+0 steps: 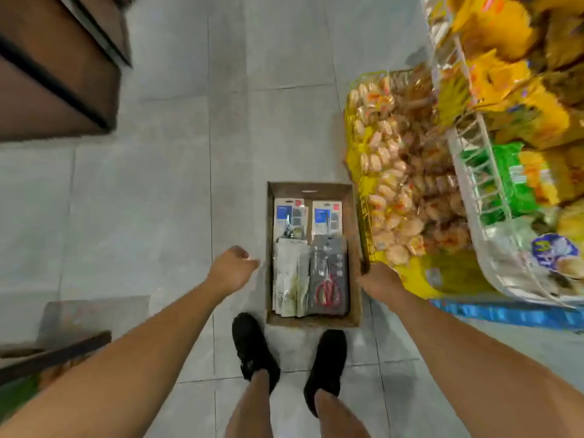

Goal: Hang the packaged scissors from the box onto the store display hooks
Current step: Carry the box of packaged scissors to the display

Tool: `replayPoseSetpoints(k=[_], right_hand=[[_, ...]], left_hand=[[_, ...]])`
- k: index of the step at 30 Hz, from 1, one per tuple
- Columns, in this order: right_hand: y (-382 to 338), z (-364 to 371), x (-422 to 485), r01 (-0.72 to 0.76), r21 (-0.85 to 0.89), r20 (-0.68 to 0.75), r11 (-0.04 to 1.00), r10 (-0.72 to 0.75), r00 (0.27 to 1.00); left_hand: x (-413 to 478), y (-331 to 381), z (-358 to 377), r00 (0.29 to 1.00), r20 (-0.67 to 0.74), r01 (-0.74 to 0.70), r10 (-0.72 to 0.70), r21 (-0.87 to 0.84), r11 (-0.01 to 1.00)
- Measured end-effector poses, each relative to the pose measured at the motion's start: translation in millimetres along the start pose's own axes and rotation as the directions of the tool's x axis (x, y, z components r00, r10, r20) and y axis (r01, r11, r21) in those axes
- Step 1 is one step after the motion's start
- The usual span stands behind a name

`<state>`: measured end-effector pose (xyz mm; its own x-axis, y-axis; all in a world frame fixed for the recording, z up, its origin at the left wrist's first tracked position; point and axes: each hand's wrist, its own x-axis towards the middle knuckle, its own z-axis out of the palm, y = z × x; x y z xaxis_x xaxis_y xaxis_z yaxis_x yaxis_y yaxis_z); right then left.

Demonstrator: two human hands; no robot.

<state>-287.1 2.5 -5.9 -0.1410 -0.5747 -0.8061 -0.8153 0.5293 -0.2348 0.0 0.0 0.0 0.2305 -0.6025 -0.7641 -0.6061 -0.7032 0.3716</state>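
Two bare forearms reach down: right hand point(380, 281) grips the box point(355, 248) edge; left hand point(230, 267), loosely curled, holds nothing beside packaged scissors point(328, 276).

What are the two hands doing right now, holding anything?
Left hand: loosely curled, empty, beside the box.
Right hand: on the box's right edge; grip unclear.

1. Cardboard box point(354, 216) on the grey tile floor point(173, 184), just ahead of my black shoes point(252, 346).
2. Inside: packaged scissors point(328, 279), red handles showing; more packs point(327, 216) behind.
3. My right hand point(379, 281) is at the box's right wall; grip unclear.
4. My left hand point(230, 268) hangs loosely curled left of the box, apart from it.
5. Snack racks point(467, 172) on my right.
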Motion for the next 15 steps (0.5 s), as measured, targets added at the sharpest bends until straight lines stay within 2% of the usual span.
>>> replayPoseSetpoints(k=[2, 5, 10, 15], right_hand=[[14, 25, 40, -0.030, 0.059, -0.055, 0.998, 0.033, 0.998], [29, 55, 92, -0.104, 0.050, -0.036, 0.993, 0.106, 0.994], [59, 99, 180, -0.215, 0.153, -0.067, 0.964, 0.228, 0.971], [85, 125, 226, -0.169, 0.114, -0.124, 0.979, 0.182, 0.975]], left_hand=[[39, -12, 26, 0.999, -0.032, 0.019, -0.018, 0.032, 0.999], [93, -35, 67, 0.998, -0.013, 0.054, -0.053, 0.042, 0.998], [166, -61, 127, 0.996, -0.011, 0.092, -0.091, 0.026, 0.995], [205, -86, 162, 0.996, 0.042, 0.080, -0.084, 0.100, 0.992]])
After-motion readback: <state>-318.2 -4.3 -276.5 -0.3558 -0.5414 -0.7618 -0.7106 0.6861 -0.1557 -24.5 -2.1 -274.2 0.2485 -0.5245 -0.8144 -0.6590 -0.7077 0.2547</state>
